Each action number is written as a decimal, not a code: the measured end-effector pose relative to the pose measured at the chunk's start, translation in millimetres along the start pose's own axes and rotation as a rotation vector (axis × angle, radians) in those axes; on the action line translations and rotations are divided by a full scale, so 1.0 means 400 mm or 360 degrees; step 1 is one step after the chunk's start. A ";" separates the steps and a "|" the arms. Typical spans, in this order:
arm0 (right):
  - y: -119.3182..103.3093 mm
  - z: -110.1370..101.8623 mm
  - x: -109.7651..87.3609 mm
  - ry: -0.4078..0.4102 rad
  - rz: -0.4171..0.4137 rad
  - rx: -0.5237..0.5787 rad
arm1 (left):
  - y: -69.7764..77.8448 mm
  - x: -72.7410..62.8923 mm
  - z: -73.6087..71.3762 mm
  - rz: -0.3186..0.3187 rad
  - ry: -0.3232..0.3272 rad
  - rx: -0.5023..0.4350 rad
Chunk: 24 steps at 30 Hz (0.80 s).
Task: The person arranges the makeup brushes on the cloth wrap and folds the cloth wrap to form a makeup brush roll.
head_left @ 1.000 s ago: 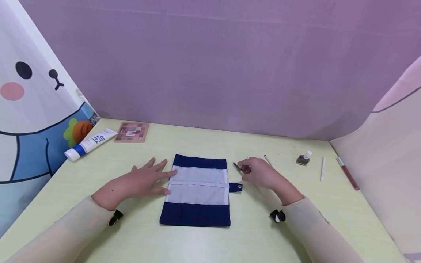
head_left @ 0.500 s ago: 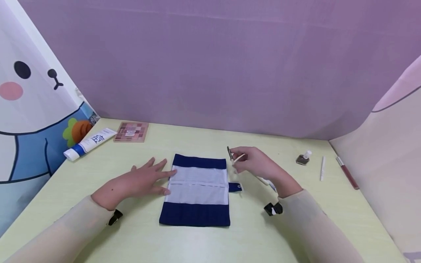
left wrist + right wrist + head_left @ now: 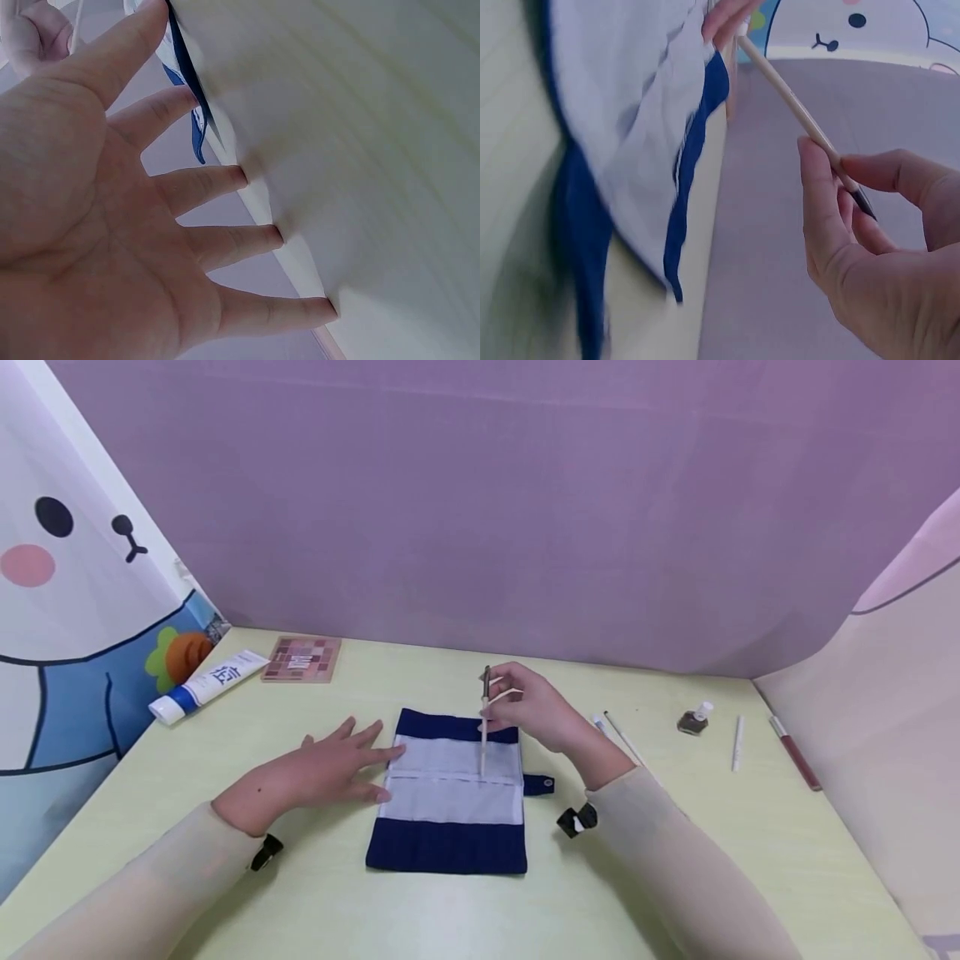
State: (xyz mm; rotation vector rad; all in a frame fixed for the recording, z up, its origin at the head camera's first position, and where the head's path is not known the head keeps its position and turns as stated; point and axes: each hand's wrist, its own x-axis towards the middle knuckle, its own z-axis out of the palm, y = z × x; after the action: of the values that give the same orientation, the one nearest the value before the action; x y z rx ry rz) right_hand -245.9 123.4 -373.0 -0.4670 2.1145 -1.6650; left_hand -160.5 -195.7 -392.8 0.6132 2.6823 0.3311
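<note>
A navy and white cloth pouch (image 3: 450, 847), unfolded, lies flat at mid-table with a snap strap (image 3: 538, 785) out to its right. My left hand (image 3: 318, 774) is spread at the pouch's left edge, index finger and thumb touching it. In the left wrist view, the other fingertips (image 3: 271, 235) press on the tabletop. My right hand (image 3: 528, 703) pinches a slim cream pencil-like stick (image 3: 483, 743) with a dark end. It stands nearly upright over the pouch, dark end up. From the head view I cannot tell whether its lower tip touches the cloth.
Thin sticks (image 3: 622, 735) lie right of the pouch, partly behind my right forearm. Further right are a nail polish bottle (image 3: 693, 720), a white pen-like stick (image 3: 738, 743) and a dark red tube (image 3: 797, 756). A white squeeze tube (image 3: 213, 685) and a pink palette (image 3: 302, 660) lie back left.
My right hand has lifted the stick off the table right of the pouch and carried it left over the pouch, turning it upright. My left hand has stayed put.
</note>
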 end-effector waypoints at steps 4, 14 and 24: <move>0.000 0.036 0.035 0.0035 0.0007 0.0134 | 0.001 0.003 -0.001 -0.0003 0.0000 0.0007; -0.002 0.147 0.108 0.0240 0.0071 0.0345 | -0.004 0.004 -0.001 -0.0030 -0.0024 0.0010; 0.003 0.196 0.125 0.0167 0.0131 0.0222 | -0.008 0.011 0.006 -0.0028 -0.0020 0.0027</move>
State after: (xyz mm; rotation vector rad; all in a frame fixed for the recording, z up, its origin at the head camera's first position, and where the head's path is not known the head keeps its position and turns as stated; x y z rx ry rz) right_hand -248.9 33.3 -395.7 -0.2515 2.0429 -1.8099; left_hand -164.5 -196.2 -397.3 0.5942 2.6794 0.2989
